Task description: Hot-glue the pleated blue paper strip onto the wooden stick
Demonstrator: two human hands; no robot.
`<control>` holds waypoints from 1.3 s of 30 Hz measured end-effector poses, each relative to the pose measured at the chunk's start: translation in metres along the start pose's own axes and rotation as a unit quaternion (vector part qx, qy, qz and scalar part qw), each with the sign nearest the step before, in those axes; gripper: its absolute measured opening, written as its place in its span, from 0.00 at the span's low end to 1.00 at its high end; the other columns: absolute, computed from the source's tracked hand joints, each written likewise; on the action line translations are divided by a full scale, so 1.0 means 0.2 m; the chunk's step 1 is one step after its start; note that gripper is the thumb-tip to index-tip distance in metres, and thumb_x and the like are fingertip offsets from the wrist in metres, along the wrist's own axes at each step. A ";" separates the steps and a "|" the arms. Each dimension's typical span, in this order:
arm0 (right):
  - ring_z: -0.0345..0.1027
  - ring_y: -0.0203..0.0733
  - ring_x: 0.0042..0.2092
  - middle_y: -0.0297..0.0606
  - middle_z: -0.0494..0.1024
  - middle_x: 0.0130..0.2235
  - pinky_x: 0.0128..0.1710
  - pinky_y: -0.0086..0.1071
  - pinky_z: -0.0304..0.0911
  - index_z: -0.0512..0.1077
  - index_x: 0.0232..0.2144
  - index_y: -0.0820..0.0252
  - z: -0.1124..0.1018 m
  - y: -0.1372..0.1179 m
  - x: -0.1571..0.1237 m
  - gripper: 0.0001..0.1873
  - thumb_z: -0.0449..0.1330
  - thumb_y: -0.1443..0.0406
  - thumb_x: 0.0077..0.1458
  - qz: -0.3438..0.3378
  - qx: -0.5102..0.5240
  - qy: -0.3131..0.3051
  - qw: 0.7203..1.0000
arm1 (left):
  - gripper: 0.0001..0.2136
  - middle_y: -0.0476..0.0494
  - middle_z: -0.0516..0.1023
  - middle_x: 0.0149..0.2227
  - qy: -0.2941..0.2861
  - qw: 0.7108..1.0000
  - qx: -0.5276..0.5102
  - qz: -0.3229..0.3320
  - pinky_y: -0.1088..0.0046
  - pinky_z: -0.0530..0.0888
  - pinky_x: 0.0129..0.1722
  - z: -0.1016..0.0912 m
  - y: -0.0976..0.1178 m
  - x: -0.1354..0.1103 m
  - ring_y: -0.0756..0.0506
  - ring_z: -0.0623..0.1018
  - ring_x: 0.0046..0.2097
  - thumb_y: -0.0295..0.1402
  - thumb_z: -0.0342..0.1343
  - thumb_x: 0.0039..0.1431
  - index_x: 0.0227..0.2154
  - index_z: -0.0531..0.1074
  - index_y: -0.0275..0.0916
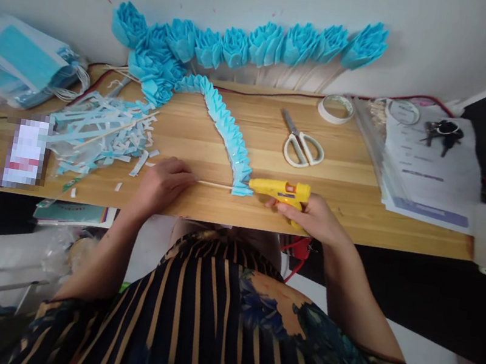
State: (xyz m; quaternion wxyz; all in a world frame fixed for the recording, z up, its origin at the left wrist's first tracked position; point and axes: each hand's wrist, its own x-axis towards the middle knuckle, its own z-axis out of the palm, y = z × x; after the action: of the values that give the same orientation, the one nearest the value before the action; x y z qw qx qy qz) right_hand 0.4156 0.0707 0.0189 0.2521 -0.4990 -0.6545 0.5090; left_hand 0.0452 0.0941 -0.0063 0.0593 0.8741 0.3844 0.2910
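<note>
My left hand (pixel 167 185) is closed on a thin wooden stick (pixel 215 185) that lies along the table's front part. The stick's far end meets the near end of a long pleated light-blue strip (pixel 226 127), which curves back toward a heap of blue flowers (pixel 156 73). In my right hand (pixel 318 217) is a yellow hot glue gun (pixel 281 189), its nozzle pointing left, at the strip's near end. Whether the nozzle touches the strip I cannot tell.
White-handled scissors (pixel 301 145) and a tape roll (pixel 336 109) lie behind the glue gun. Several blue flowers (pixel 265 44) stand along the wall. Blue and white scraps (pixel 108 130), a phone (pixel 26 151) and packed face masks (pixel 29 62) are at left; papers (pixel 430 162) with keys (pixel 445 135) at right.
</note>
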 end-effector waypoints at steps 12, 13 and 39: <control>0.72 0.39 0.31 0.43 0.84 0.37 0.30 0.32 0.66 0.83 0.37 0.60 0.00 -0.02 0.03 0.20 0.65 0.50 0.56 0.024 -0.012 -0.018 0.999 | 0.10 0.42 0.81 0.35 0.001 1.000 -0.004 0.002 0.66 0.68 0.36 0.01 -0.01 -0.01 0.44 0.75 0.37 0.29 0.55 0.71 0.38 0.82 0.41; 0.72 0.39 0.31 0.42 0.83 0.36 0.30 0.32 0.66 0.83 0.37 0.60 0.00 -0.03 0.03 0.20 0.65 0.50 0.57 0.025 -0.021 -0.020 0.999 | 0.10 0.42 0.81 0.35 -0.002 1.000 -0.001 -0.001 0.66 0.68 0.36 0.01 -0.01 -0.01 0.44 0.75 0.37 0.30 0.54 0.71 0.38 0.82 0.41; 0.68 0.36 0.28 0.38 0.79 0.29 0.27 0.30 0.62 0.80 0.34 0.61 -0.13 -0.09 0.08 0.19 0.65 0.50 0.56 0.003 -0.054 -0.059 0.997 | 0.10 0.42 0.81 0.36 0.015 1.000 0.007 0.023 0.67 0.69 0.37 0.01 -0.02 -0.01 0.45 0.75 0.37 0.30 0.54 0.71 0.37 0.81 0.41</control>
State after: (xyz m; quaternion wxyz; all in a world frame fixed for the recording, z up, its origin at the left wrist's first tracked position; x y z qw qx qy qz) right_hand 0.4239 0.0952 0.0425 0.1843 -0.4825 -0.6933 0.5025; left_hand 0.0440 0.0955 -0.0101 0.0406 0.8786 0.3675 0.3023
